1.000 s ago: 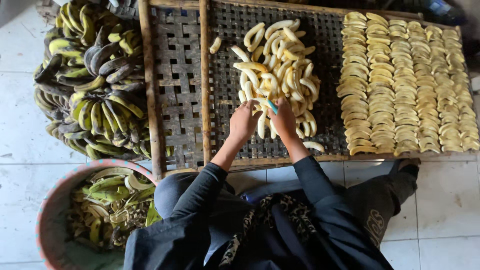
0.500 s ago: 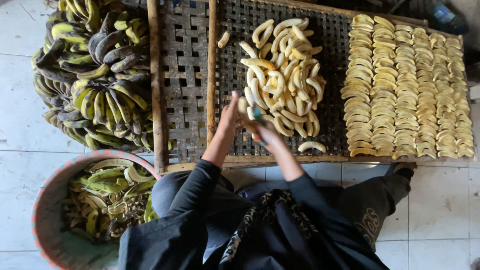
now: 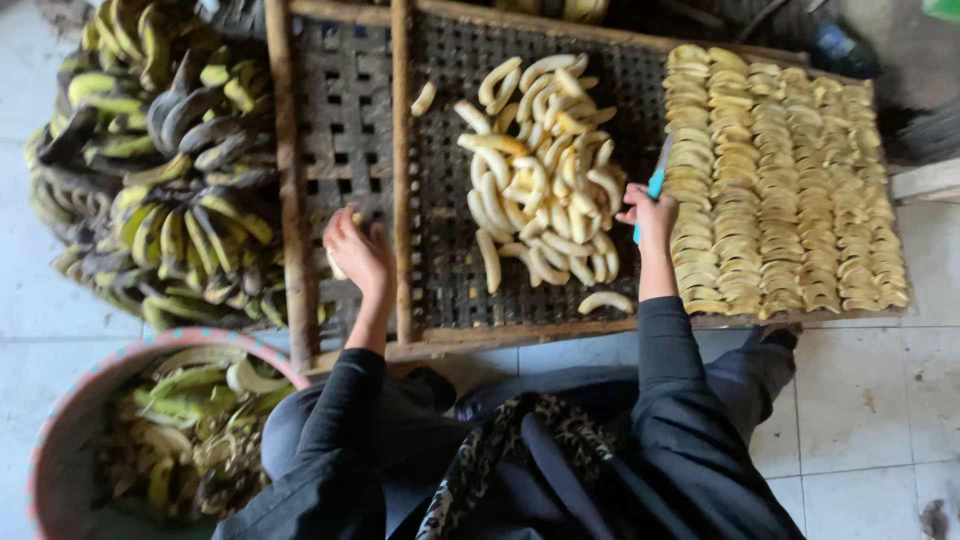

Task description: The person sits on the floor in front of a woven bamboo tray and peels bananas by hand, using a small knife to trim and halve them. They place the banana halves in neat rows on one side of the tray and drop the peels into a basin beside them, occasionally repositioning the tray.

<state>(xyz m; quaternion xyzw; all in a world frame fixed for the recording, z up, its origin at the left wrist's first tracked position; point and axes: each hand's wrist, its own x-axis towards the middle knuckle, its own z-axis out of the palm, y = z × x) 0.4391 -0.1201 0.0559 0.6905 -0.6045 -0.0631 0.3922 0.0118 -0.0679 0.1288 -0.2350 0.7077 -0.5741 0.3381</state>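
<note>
- Left hand (image 3: 358, 250) reaches out over the left part of the woven rack (image 3: 350, 120), close to a wooden slat (image 3: 401, 170); fingers curled narrow around something pale, likely a peeled banana piece, mostly hidden by the hand.
- Right hand (image 3: 650, 212) is raised at the right edge of the peeled banana heap (image 3: 545, 170); fingers closed around a knife with a blue handle (image 3: 657, 183), blade pointing up and away from the person.
- Both arms in black sleeves, spread well apart, elbows near the body.
- Heap of peeled bananas lies mid-rack, between the two hands; one stray peeled banana (image 3: 424, 98) lies near the slat, another (image 3: 604, 300) near the rack's front edge.
- Rows of flat banana slices (image 3: 790, 180) cover the right part of the rack, just beside the knife hand.
- Pile of unpeeled green-yellow bananas (image 3: 160, 170) sits on the floor left of the rack.
- Round basin (image 3: 60, 440) at lower left holds peels (image 3: 190, 420).
- Tiled floor (image 3: 880, 420) under the person.
</note>
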